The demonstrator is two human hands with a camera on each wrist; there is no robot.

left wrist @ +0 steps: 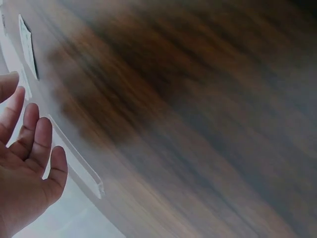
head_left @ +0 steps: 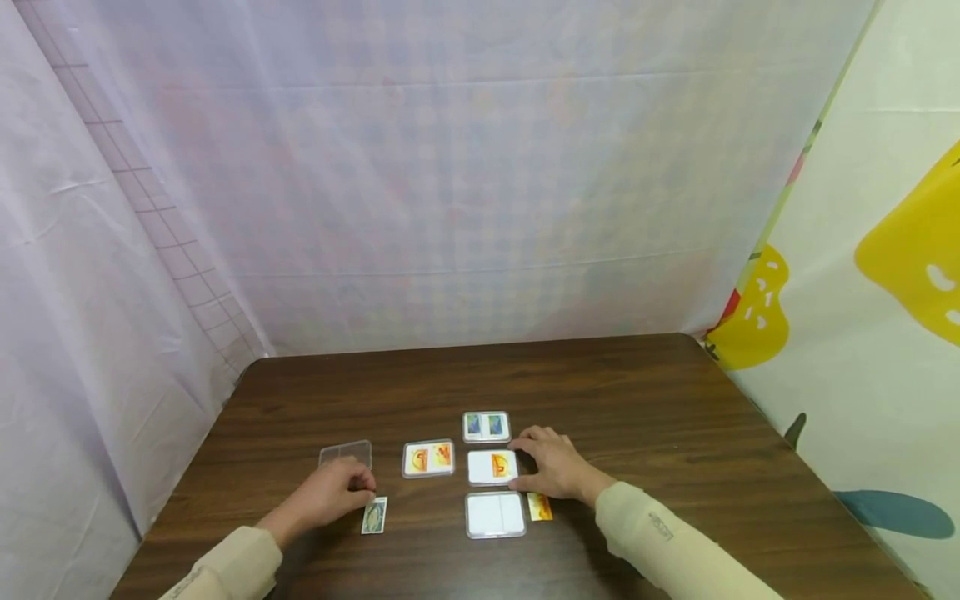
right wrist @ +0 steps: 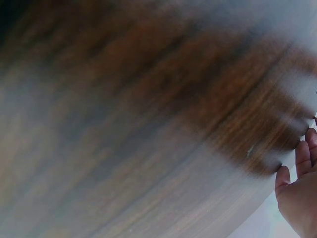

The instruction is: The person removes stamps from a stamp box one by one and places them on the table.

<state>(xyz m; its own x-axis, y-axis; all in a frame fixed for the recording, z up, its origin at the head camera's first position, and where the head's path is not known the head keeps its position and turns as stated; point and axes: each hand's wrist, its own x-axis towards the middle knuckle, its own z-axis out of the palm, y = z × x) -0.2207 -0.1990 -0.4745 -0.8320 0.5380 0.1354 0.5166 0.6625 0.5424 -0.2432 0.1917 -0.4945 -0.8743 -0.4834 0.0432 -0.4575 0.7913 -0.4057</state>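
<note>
My left hand (head_left: pixel 330 496) hovers at the left with loosely bent fingers. Its fingertips come right to the top of a small green stamp-like card (head_left: pixel 374 518), which shows apart from the fingers in the left wrist view. Behind this hand lies a clear plastic lid (head_left: pixel 356 451), partly covered by it. With thumb and forefinger at the two right corners, my right hand (head_left: pixel 553 465) holds a flat clear case (head_left: pixel 478 467) containing one orange picture card (head_left: pixel 501 466) in its right half; the left half is white.
A case with two blue-green cards (head_left: pixel 486 427) lies behind the held one, and a case with two orange cards (head_left: pixel 428 458) to its left. In front is a case with a blank white inside (head_left: pixel 495 515). A loose yellow-orange card (head_left: pixel 540 507) lies beside that.
</note>
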